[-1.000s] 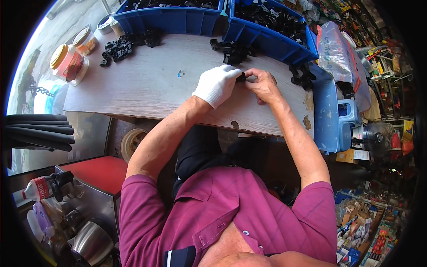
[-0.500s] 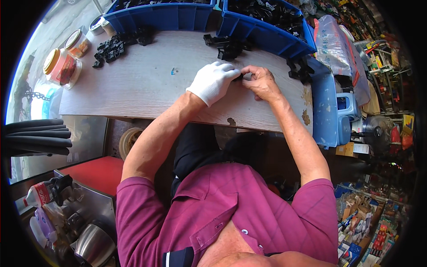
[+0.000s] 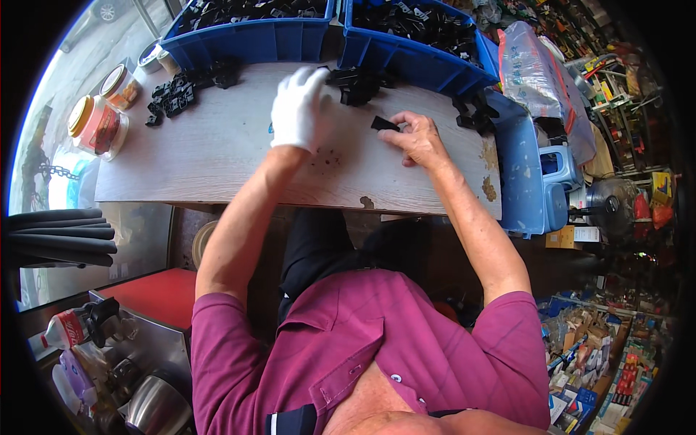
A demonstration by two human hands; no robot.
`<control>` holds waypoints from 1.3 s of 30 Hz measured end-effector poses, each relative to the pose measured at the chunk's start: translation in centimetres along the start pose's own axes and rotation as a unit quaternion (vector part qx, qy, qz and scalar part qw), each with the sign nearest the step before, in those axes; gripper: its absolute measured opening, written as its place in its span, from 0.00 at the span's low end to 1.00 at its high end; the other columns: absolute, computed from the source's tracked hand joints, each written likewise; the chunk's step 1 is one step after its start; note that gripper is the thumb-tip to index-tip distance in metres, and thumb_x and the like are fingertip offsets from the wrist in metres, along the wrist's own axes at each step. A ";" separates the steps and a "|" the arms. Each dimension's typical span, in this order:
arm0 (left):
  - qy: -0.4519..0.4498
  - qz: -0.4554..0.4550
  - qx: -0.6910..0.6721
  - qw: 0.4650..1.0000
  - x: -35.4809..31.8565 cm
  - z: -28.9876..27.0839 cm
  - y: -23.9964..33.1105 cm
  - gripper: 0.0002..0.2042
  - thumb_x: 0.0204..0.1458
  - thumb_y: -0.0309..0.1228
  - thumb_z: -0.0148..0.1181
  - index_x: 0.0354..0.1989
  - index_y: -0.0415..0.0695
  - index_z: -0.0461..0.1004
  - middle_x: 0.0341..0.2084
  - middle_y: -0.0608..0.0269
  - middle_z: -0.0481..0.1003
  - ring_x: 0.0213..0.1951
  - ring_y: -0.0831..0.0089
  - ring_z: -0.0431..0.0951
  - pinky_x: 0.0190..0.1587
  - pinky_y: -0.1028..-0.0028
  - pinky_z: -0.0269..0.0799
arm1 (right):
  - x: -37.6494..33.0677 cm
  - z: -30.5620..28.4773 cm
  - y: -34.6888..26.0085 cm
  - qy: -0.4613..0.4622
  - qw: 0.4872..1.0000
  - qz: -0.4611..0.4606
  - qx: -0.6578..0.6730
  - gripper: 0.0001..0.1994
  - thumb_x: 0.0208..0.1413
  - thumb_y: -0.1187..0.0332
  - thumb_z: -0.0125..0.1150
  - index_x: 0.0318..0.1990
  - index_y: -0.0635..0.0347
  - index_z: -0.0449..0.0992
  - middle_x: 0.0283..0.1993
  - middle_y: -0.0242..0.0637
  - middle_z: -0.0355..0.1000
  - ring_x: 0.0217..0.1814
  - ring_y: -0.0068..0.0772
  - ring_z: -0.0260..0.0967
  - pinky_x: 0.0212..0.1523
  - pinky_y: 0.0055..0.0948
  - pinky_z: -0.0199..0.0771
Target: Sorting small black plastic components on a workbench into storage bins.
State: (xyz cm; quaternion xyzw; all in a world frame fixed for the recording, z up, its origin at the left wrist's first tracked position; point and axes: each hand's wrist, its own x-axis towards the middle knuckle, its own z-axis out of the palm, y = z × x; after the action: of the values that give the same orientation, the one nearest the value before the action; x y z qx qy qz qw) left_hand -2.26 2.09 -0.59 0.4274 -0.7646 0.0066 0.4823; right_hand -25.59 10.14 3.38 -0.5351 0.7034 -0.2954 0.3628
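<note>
My right hand (image 3: 420, 139) is bare and pinches a small black plastic part (image 3: 383, 124) between thumb and fingers, just above the table. My left hand (image 3: 296, 109) wears a white knitted glove. Its fingers are stretched out toward the far side, somewhat smeared by motion, and I see nothing in them. Just right of its fingertips lies a small pile of black plastic parts (image 3: 357, 87). Tiny dark bits (image 3: 326, 161) lie scattered on the wood-grain table (image 3: 217, 159) between my hands.
Two blue bins (image 3: 250, 42) (image 3: 413, 58) full of black parts line the far edge. More black parts lie at left (image 3: 172, 94) and right (image 3: 475, 114). Lidded jars (image 3: 94, 123) stand at the left edge. A light-blue plastic container (image 3: 518, 174) borders the right edge.
My left hand has left the right hand and moved left and away from me. The black part now shows in my right hand. Tiny dark bits on the table have come into sight.
</note>
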 end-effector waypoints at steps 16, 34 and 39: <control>-0.151 0.137 0.045 0.978 -0.5 -0.4 -0.9 0.03 0.51 0.29 0.63 0.27 0.47 0.80 0.39 0.60 0.79 0.43 0.58 0.81 0.40 0.58 0.78 | 0.7 -10.5 7.7 0.311 0.905 0.146 0.252 0.19 0.53 0.60 0.77 0.50 0.56 0.80 0.17 0.30 0.64 0.16 0.30 0.69 0.23 0.37 0.84; -0.099 -0.173 0.313 0.928 2.2 -6.2 -11.9 0.16 0.60 0.49 0.59 0.55 0.64 0.81 0.41 0.52 0.83 0.43 0.46 0.83 0.42 0.52 0.81 | -0.4 1.1 -0.7 -0.007 0.984 0.060 0.166 0.27 0.51 0.64 0.76 0.58 0.62 0.75 0.20 0.25 0.67 0.17 0.19 0.68 0.18 0.27 0.79; -0.107 -0.149 0.329 0.926 1.6 -6.5 -12.4 0.12 0.59 0.47 0.62 0.44 0.58 0.85 0.36 0.54 0.82 0.42 0.48 0.82 0.39 0.52 0.81 | -0.4 3.8 -3.3 -0.033 0.992 0.024 0.123 0.27 0.51 0.67 0.76 0.60 0.57 0.76 0.20 0.25 0.66 0.16 0.17 0.64 0.15 0.24 0.72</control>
State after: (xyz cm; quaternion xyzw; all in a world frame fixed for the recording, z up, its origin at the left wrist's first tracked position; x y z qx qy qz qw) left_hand 10.43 -3.99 -0.91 0.6692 -0.6941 0.1399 0.2256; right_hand -20.57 9.58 3.98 -0.4792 0.6616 -0.3531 0.4561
